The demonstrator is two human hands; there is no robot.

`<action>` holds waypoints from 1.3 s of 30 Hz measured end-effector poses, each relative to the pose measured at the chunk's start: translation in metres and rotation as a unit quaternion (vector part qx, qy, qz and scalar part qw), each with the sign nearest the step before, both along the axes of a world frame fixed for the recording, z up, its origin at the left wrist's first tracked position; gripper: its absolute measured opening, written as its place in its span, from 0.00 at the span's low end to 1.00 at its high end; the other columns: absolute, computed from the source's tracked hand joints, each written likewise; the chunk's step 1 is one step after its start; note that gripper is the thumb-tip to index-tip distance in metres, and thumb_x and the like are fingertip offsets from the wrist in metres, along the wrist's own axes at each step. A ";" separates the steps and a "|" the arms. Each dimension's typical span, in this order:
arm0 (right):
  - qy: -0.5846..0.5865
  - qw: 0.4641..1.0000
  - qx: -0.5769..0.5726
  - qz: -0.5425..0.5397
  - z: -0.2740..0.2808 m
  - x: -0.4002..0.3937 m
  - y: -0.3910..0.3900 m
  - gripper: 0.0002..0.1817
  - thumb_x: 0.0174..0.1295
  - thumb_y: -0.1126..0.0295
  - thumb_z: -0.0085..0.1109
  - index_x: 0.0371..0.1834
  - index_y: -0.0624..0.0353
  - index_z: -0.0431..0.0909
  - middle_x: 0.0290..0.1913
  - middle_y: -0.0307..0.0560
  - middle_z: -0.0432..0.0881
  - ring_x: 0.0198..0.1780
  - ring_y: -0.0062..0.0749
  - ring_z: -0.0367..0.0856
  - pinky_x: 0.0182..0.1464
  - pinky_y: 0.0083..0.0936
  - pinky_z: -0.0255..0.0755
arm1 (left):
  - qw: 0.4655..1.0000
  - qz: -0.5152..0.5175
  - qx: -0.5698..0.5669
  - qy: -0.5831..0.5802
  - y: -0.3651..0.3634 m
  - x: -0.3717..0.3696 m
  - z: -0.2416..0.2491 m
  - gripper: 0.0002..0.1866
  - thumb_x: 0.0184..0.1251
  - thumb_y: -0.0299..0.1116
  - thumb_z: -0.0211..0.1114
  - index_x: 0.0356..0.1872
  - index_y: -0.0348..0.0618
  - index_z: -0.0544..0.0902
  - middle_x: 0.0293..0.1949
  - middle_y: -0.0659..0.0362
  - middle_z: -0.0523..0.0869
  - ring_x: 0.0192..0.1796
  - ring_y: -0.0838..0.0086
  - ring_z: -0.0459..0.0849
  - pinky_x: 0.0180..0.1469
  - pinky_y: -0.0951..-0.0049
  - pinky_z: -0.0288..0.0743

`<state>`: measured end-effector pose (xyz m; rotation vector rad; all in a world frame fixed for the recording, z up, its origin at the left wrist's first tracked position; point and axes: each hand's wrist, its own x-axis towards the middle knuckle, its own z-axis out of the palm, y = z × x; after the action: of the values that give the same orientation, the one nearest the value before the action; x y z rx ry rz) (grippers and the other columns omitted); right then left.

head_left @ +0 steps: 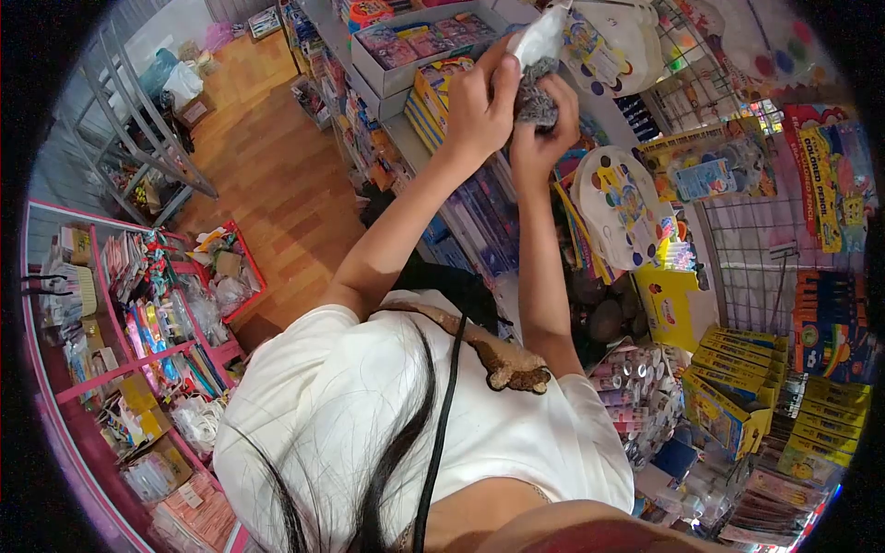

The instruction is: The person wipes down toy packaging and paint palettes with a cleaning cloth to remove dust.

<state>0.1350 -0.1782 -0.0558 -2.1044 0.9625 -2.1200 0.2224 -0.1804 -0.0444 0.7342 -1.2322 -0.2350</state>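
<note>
High in the view, my two hands meet above the shelf. My left hand (481,103) is closed, its thumb pressed against a white item (542,39) that sticks up past the fingers; I cannot tell what kind of thing it is. Right below it is a grey fuzzy cloth (536,106), bunched up, with the fingers of my right hand (551,134) curled around it. The cloth touches the underside of the white item. Close to my left hand are yellow boxes (433,106) and an open carton (415,46) of small packs.
White paint palettes (619,205) hang beside my right forearm, near a wire grid (747,244) with packaged art supplies. Yellow boxes (733,387) stack at lower right. A pink shelf unit (97,304) full of goods stands left. A metal ladder (138,129) rests on the wooden floor (240,120).
</note>
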 end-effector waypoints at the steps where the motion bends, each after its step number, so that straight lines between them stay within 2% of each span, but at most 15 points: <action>1: 0.008 1.000 -0.004 0.001 -0.003 -0.004 -0.009 0.16 0.40 0.79 0.51 0.37 0.65 0.73 0.40 0.52 0.76 0.45 0.42 0.73 0.52 0.31 0.64 | 1.000 -0.002 -0.006 0.006 -0.005 0.000 -0.004 0.22 0.67 0.44 0.46 0.49 0.36 0.75 0.15 0.54 0.77 0.15 0.70 0.74 0.19 0.73 0.64; 4: -0.071 0.995 0.073 0.001 -0.021 -0.017 -0.034 0.16 0.43 0.79 0.50 0.39 0.65 0.73 0.41 0.50 0.75 0.46 0.41 0.73 0.53 0.31 0.63 | 1.000 0.012 0.005 -0.011 -0.003 0.000 -0.002 0.22 0.67 0.44 0.45 0.49 0.35 0.75 0.16 0.54 0.78 0.14 0.71 0.74 0.18 0.73 0.64; 5: -0.118 0.984 0.136 0.010 -0.029 -0.021 -0.040 0.16 0.44 0.79 0.49 0.41 0.66 0.72 0.42 0.49 0.74 0.46 0.40 0.72 0.53 0.32 0.63 | 1.000 0.011 0.003 -0.010 -0.003 -0.001 -0.003 0.22 0.67 0.44 0.45 0.49 0.36 0.75 0.16 0.53 0.78 0.14 0.71 0.74 0.18 0.72 0.64; 8: -0.141 0.983 0.120 0.010 -0.033 -0.020 -0.037 0.15 0.44 0.79 0.51 0.39 0.64 0.73 0.41 0.50 0.74 0.45 0.40 0.72 0.51 0.31 0.63 | 1.000 0.013 -0.002 -0.006 -0.001 -0.002 0.001 0.22 0.67 0.45 0.45 0.49 0.36 0.76 0.16 0.53 0.77 0.14 0.71 0.74 0.19 0.73 0.64; 11: -0.006 1.000 0.002 0.004 0.001 0.002 0.005 0.13 0.43 0.78 0.52 0.36 0.62 0.75 0.40 0.51 0.74 0.44 0.42 0.72 0.50 0.29 0.64 | 1.000 -0.006 -0.012 0.006 0.000 0.001 0.006 0.22 0.67 0.45 0.45 0.48 0.37 0.76 0.15 0.54 0.76 0.14 0.73 0.74 0.19 0.73 0.65; 14: 0.016 1.000 -0.007 0.018 0.016 0.000 0.000 0.14 0.39 0.75 0.53 0.33 0.60 0.75 0.40 0.53 0.74 0.45 0.45 0.71 0.50 0.31 0.63 | 1.000 -0.016 0.001 0.008 0.000 0.000 0.004 0.22 0.67 0.45 0.46 0.48 0.37 0.77 0.14 0.55 0.75 0.14 0.76 0.72 0.18 0.73 0.64; 17: 0.009 0.999 -0.024 0.039 0.027 -0.003 -0.033 0.15 0.44 0.73 0.52 0.39 0.61 0.74 0.41 0.52 0.74 0.47 0.44 0.70 0.51 0.32 0.62 | 1.000 0.000 0.011 0.002 0.001 0.000 0.005 0.21 0.67 0.44 0.46 0.49 0.38 0.76 0.13 0.56 0.75 0.13 0.77 0.71 0.18 0.74 0.62; 20: -0.159 0.957 0.157 0.182 0.027 -0.015 -0.069 0.13 0.54 0.75 0.45 0.44 0.63 0.69 0.44 0.49 0.73 0.45 0.35 0.72 0.48 0.25 0.65 | 1.000 -0.009 0.014 -0.008 0.003 -0.004 0.001 0.21 0.67 0.44 0.46 0.50 0.39 0.75 0.13 0.57 0.75 0.13 0.78 0.70 0.17 0.75 0.61; 23: -0.162 0.939 0.304 -0.007 -0.010 -0.043 -0.127 0.23 0.61 0.54 0.48 0.45 0.66 0.72 0.30 0.52 0.78 0.31 0.35 0.74 0.36 0.29 0.68 | 1.000 0.000 0.010 -0.029 0.006 -0.006 0.000 0.21 0.67 0.44 0.46 0.51 0.39 0.75 0.14 0.58 0.76 0.12 0.78 0.69 0.17 0.76 0.60; 26: -0.277 0.927 0.243 0.075 0.000 -0.024 -0.092 0.17 0.52 0.70 0.48 0.45 0.64 0.70 0.45 0.51 0.73 0.49 0.43 0.68 0.53 0.33 0.61 | 0.999 0.003 0.009 -0.035 0.005 -0.006 -0.002 0.21 0.67 0.44 0.46 0.51 0.39 0.75 0.14 0.57 0.77 0.12 0.78 0.69 0.17 0.76 0.60; 29: -0.208 0.945 0.249 0.051 0.000 -0.014 -0.047 0.19 0.57 0.67 0.43 0.49 0.67 0.66 0.49 0.51 0.71 0.50 0.42 0.67 0.54 0.32 0.59 | 1.000 0.014 0.001 -0.013 0.007 -0.006 0.000 0.22 0.67 0.45 0.46 0.51 0.39 0.75 0.15 0.56 0.77 0.13 0.77 0.69 0.17 0.75 0.60; 30: -0.226 0.946 0.232 0.004 -0.001 -0.002 -0.029 0.16 0.56 0.71 0.44 0.46 0.66 0.67 0.47 0.50 0.70 0.48 0.38 0.68 0.52 0.32 0.61 | 1.000 0.017 -0.008 -0.006 0.004 -0.005 0.000 0.22 0.67 0.46 0.46 0.51 0.39 0.75 0.15 0.55 0.78 0.13 0.77 0.69 0.17 0.75 0.60; 32: -0.144 0.967 0.203 0.062 -0.014 -0.001 -0.008 0.14 0.51 0.73 0.49 0.41 0.64 0.68 0.41 0.49 0.70 0.45 0.38 0.69 0.49 0.30 0.62 | 1.000 0.006 -0.008 0.004 -0.001 -0.004 0.002 0.23 0.67 0.46 0.46 0.51 0.39 0.75 0.15 0.55 0.78 0.13 0.77 0.69 0.17 0.74 0.60; 35: -0.026 0.997 0.055 0.043 0.010 0.007 0.009 0.14 0.44 0.75 0.52 0.37 0.63 0.69 0.35 0.49 0.68 0.41 0.40 0.68 0.46 0.28 0.62 | 0.996 -0.059 0.058 0.021 0.004 0.000 0.000 0.22 0.67 0.47 0.47 0.49 0.40 0.77 0.14 0.55 0.77 0.14 0.78 0.70 0.17 0.74 0.60; 39: 0.065 0.997 -0.042 0.027 0.032 0.001 -0.020 0.15 0.41 0.75 0.52 0.36 0.63 0.69 0.33 0.49 0.67 0.37 0.43 0.68 0.44 0.28 0.63 | 0.999 -0.027 0.043 0.013 0.001 0.004 0.005 0.22 0.66 0.46 0.48 0.50 0.41 0.76 0.13 0.55 0.76 0.13 0.78 0.70 0.17 0.74 0.61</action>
<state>0.1365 -0.1982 -0.0236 -2.3052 0.8292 -2.0571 0.2264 -0.1795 -0.0393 0.7699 -1.2235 -0.3431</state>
